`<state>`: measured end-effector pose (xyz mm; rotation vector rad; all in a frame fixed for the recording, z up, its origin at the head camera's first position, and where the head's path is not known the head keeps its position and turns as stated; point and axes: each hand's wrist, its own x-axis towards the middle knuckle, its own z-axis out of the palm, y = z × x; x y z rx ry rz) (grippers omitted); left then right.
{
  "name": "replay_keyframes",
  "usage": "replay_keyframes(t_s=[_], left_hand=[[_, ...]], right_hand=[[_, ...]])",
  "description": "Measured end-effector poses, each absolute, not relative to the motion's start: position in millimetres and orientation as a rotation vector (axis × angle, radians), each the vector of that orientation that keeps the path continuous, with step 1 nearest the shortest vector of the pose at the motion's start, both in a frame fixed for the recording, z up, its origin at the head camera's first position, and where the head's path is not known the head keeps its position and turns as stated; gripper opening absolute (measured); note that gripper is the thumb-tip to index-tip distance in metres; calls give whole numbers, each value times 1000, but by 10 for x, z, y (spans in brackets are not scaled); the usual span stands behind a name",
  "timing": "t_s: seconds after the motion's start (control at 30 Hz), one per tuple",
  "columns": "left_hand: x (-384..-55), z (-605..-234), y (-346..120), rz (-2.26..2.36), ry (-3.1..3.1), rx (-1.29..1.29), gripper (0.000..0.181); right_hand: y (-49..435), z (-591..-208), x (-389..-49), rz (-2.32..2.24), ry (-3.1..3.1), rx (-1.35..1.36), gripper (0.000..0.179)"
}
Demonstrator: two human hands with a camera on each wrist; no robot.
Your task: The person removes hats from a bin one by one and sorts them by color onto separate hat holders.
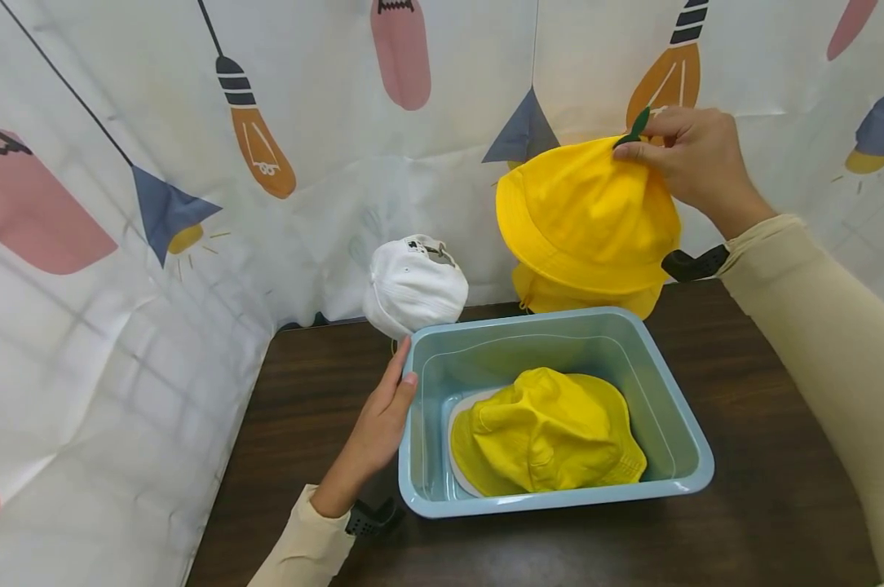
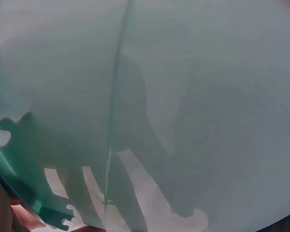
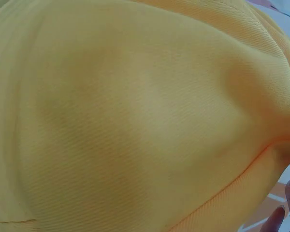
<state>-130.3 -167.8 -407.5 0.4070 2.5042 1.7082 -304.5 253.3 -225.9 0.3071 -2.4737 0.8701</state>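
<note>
My right hand point(image 1: 695, 159) pinches the top of a yellow bucket hat point(image 1: 585, 216) beside its green leaf-shaped tab point(image 1: 636, 129). The hat hangs brim down behind the bin, and its cloth fills most of the right wrist view. On the left, my left hand point(image 1: 376, 420) lies with extended fingers along the side of a light blue plastic bin point(image 1: 408, 456), thumb at the rim. Inside the bin is a yellow cap point(image 1: 552, 432), with a white brim point(image 1: 460, 444) showing from under it. The bin's outer wall point(image 2: 208, 121) spreads across the left wrist view.
A white cap point(image 1: 416, 285) stands behind the bin's back left corner. More yellow hat cloth point(image 1: 589, 293) shows beneath the raised hat, partly hidden. A printed sheet point(image 1: 324, 98) hangs at the back and left of the dark wooden table point(image 1: 302, 391).
</note>
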Motion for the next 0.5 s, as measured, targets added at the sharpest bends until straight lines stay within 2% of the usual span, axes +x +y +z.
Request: replay_keyframes(t_s=[0.5], left_hand=[[-1310,-4077,-1661,1736,2477,412,59]], right_hand=[[2580,-2464,-3123,878,-2594,265,49]])
